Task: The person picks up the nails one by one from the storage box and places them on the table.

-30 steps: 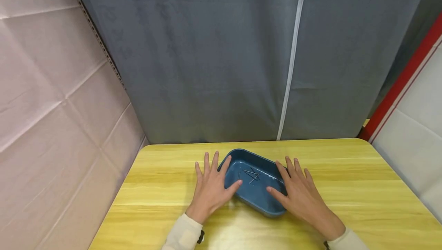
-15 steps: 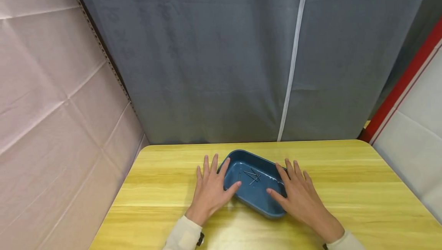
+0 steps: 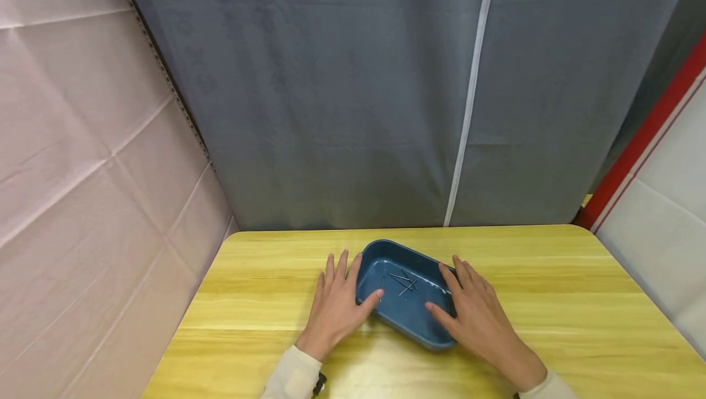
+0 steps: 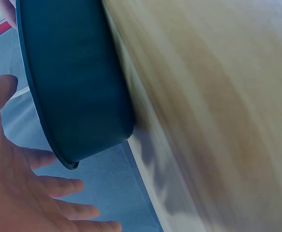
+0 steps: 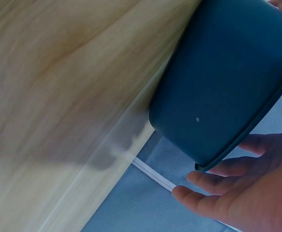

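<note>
A dark blue rectangular dish (image 3: 410, 319) sits at an angle on the wooden table, with several thin nail-like metal pieces (image 3: 405, 281) on its floor. My left hand (image 3: 333, 310) is at the dish's left side, fingers spread and nearly straight, thumb over the near-left rim. On the opposite side, my right hand (image 3: 477, 313) has its thumb over the inside and its index fingertip at the far-right rim. Both wrist views show the dish's outer wall (image 4: 75, 82) with the fingers around rim height, not curled about it.
The yellow wood-grain table (image 3: 248, 301) ends at a grey curtain (image 3: 331, 111) with a white strip. A pale pink panel (image 3: 83, 172) stands on the left. To the right is a white panel (image 3: 673, 203) with a red edge.
The fingers of my right hand have drawn closer together. My left fingers have come slightly back and nearer each other. The dish and the metal pieces stay in place.
</note>
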`<action>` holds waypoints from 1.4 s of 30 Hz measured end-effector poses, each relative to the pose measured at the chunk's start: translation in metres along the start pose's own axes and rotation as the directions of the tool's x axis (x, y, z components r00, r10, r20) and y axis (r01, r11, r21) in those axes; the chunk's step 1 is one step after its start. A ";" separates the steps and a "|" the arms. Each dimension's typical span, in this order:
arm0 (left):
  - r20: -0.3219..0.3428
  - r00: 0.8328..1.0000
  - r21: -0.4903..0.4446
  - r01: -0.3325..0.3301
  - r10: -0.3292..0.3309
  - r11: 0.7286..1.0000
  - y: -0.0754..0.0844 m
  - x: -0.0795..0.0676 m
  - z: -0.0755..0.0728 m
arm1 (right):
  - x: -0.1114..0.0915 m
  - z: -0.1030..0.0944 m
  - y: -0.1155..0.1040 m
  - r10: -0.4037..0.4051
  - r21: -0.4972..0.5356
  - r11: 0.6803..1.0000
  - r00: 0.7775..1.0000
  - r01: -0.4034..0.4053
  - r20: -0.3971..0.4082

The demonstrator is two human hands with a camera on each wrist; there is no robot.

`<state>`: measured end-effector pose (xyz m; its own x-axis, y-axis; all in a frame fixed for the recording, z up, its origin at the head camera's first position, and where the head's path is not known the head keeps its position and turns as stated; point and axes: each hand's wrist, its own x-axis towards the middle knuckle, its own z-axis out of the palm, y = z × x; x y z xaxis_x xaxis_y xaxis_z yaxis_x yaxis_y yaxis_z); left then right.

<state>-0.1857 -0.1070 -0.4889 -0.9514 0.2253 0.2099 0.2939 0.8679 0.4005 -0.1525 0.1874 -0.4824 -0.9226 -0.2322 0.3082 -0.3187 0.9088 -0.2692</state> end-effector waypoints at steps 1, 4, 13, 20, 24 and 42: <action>0.001 1.000 -0.007 0.002 -0.002 1.000 0.000 0.000 0.000 | 0.000 0.000 0.000 -0.001 0.001 1.000 1.000 0.001 -0.003; 0.003 1.000 -0.019 0.006 -0.005 1.000 -0.002 0.000 0.001 | 0.001 0.000 -0.001 -0.001 0.003 1.000 1.000 0.001 -0.011; -0.046 0.999 -0.060 0.000 -0.002 0.998 -0.006 0.001 0.005 | 0.002 0.003 -0.002 -0.033 0.008 0.999 0.998 0.034 -0.060; -0.094 0.996 -0.110 -0.016 0.006 0.994 -0.005 0.000 0.008 | 0.000 0.004 -0.001 -0.067 0.017 0.997 0.991 0.069 -0.115; -0.095 0.995 -0.162 -0.008 -0.008 0.987 -0.003 -0.001 0.008 | -0.001 0.005 0.000 -0.088 0.020 0.996 0.983 0.092 -0.163; -0.037 0.989 -0.548 0.100 -0.143 0.830 -0.003 0.004 0.004 | -0.001 0.007 -0.006 -0.114 0.043 0.991 0.976 0.124 -0.183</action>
<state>-0.1908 -0.1070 -0.4928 -0.9796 0.0820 0.1835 0.1997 0.5004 0.8425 -0.1513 0.1793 -0.4874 -0.8244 -0.2672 0.4989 -0.4397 0.8574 -0.2675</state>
